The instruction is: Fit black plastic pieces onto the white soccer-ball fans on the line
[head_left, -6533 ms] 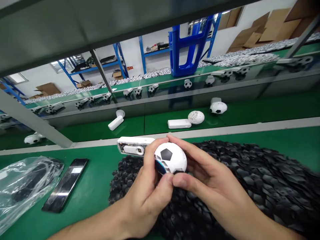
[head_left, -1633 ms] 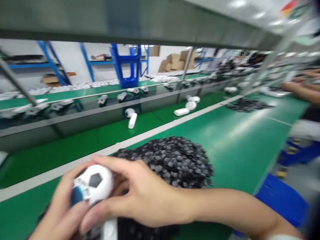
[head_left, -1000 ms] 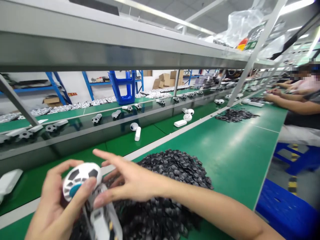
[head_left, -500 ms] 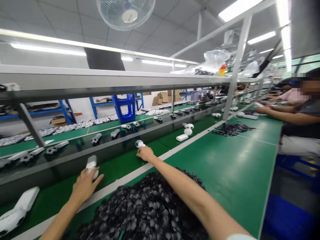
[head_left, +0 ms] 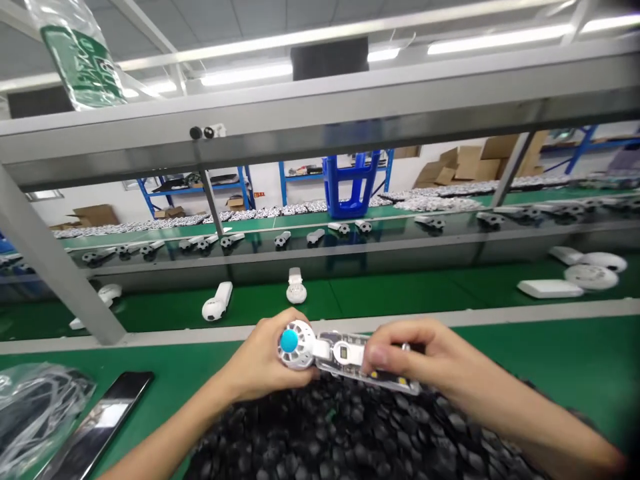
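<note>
Head view: left hand [head_left: 263, 357] closed around a white perforated ball shell [head_left: 297, 347]; right hand [head_left: 420, 350] curled, gripping a clear-cased white module [head_left: 345, 353]. Right fingers hide part of the module; the black pieces [head_left: 340, 433] below are blurred.

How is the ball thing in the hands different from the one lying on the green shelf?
The held ball has white holes and a blue middle; the shelf ball has black patches. The held ball's see-through handle shows parts inside; the shelf ball's white handle is solid-looking. The left hand and right hand hold the first; the second lies on the green shelf. Both are round balls on long handles.
</note>
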{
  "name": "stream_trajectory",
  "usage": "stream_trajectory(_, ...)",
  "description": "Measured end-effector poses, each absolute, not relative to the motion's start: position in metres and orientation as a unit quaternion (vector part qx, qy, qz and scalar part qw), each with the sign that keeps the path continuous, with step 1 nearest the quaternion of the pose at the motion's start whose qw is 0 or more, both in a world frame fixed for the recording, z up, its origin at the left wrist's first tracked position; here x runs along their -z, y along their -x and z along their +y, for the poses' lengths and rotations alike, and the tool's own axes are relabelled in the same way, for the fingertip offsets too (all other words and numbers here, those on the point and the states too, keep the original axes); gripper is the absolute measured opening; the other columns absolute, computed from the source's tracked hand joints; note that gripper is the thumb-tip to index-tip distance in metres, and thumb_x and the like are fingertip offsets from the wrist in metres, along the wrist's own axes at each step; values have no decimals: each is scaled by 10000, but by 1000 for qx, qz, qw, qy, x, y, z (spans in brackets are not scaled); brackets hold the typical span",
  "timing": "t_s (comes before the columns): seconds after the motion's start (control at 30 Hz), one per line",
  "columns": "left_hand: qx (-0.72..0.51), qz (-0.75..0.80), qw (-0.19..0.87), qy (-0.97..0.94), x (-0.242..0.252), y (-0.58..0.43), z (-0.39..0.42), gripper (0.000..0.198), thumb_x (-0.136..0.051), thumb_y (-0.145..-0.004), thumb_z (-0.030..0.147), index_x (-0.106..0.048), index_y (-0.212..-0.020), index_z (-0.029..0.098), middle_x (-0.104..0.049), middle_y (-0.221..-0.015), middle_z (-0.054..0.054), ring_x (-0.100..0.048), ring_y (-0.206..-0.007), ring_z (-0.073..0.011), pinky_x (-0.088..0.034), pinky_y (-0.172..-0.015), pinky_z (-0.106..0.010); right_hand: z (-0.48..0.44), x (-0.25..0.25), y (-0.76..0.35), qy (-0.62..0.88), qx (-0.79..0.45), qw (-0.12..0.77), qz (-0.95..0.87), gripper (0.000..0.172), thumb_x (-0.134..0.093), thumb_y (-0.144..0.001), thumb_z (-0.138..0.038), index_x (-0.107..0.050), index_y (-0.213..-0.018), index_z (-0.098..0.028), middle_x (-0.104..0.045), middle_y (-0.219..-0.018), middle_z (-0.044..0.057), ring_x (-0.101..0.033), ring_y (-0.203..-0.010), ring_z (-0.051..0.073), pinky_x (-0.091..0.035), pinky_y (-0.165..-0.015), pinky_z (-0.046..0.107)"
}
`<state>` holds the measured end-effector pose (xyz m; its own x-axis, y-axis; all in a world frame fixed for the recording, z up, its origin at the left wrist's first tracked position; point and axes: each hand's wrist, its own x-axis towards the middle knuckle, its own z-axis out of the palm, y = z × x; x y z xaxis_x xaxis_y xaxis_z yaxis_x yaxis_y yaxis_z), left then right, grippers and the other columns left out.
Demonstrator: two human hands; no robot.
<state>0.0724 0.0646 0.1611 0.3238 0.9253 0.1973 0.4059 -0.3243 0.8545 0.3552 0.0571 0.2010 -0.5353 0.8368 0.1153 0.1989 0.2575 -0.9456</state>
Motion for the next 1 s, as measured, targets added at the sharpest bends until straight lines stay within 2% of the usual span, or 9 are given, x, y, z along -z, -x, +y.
stream_trajectory(0.1, -430, 430, 456, -650, -163, -68, 44, 625, -1049, -653, 356, -691, -1139, 194, -745, -983, -27, -635, -800, -165, -472, -682, -242, 59, -212, -351, 313, -553, 358, -685, 584, -755, -954, -803, -890, -1083, -249, -846, -993, 63, -756, -809, 223, -592, -715, 313)
stream_trajectory(0.17, -481, 414, 500, -589, -165, -69, 34, 689, -1058, -678, 428, -663, -1197, 206, -741, -1023, -40, -623, -781, -148, -473, -643, -224, 64, -213, -347, 289, -561, 369, -682, 858, -403, -1043, -924, -678, -1546, -285, -847, -1217, 117, -830, -883, 268, -663, -707, 365)
stream_trajectory(0.23, -525, 399, 530, -533, -169, -71, 25, 677, -1000, -770, 508, -632, -1268, 235, -716, -1002, -23, -554, -684, -109, -429, -555, -198, 69, -205, -342, 302, -516, 358, -717, 899, -139, -1110, -841, -415, -1731, -253, -810, -1339, 170, -853, -987, 294, -697, -751, 412)
stream_trajectory(0.3, -569, 378, 558, -472, -175, -72, 19, 620, -913, -852, 576, -635, -1292, 241, -687, -932, -8, -481, -603, -86, -395, -493, -178, 70, -190, -334, 343, -440, 308, -771, 685, -375, -1155, -692, -588, -1597, -214, -819, -1306, 165, -838, -1076, 305, -683, -861, 420)
stream_trajectory(0.4, -623, 316, 634, -333, -186, -72, 15, 509, -861, -907, 553, -707, -1210, 174, -681, -868, -41, -516, -579, -87, -448, -474, -167, 64, -157, -316, 367, -358, 190, -837, 176, -869, -946, -253, -863, -1118, -214, -858, -1138, 102, -812, -1081, 336, -616, -985, 446)
stream_trajectory(0.53, -617, 248, 719, -204, -193, -69, 19, 356, -834, -970, 411, -758, -1161, 121, -714, -896, -88, -615, -608, -106, -512, -464, -159, 47, -119, -290, 358, -269, 74, -891, 192, -861, -904, -53, -876, -1038, -190, -845, -1043, 85, -794, -1055, 336, -609, -997, 494)
stream_trajectory(0.67, -595, 251, 717, -261, -191, -68, 21, 407, -953, -863, 398, -791, -1103, 112, -810, -981, -135, -741, -666, -164, -571, -454, -167, 42, -102, -277, 349, -208, 40, -913, 164, -784, -950, -4, -805, -918, -163, -812, -981, 40, -767, -977, 255, -624, -945, 442)
stream_trajectory(0.8, -553, 269, 705, -354, -184, -73, 18, 388, -923, -904, 451, -765, -1079, 142, -831, -1014, -134, -780, -705, -214, -581, -425, -196, 47, -101, -281, 344, -182, 89, -917, 194, -749, -961, -25, -803, -900, -201, -777, -941, 44, -759, -858, 220, -573, -790, 318)
stream_trajectory(1.0, -577, 412, 592, -384, -175, -76, 17, 482, -961, -886, 460, -785, -1217, 157, -783, -1038, -91, -707, -803, -170, -653, -678, -250, 52, -121, -296, 353, -186, 220, -890, 264, -574, -1097, -111, -780, -1052, -270, -762, -949, 16, -755, -722, 178, -546, -646, 274)
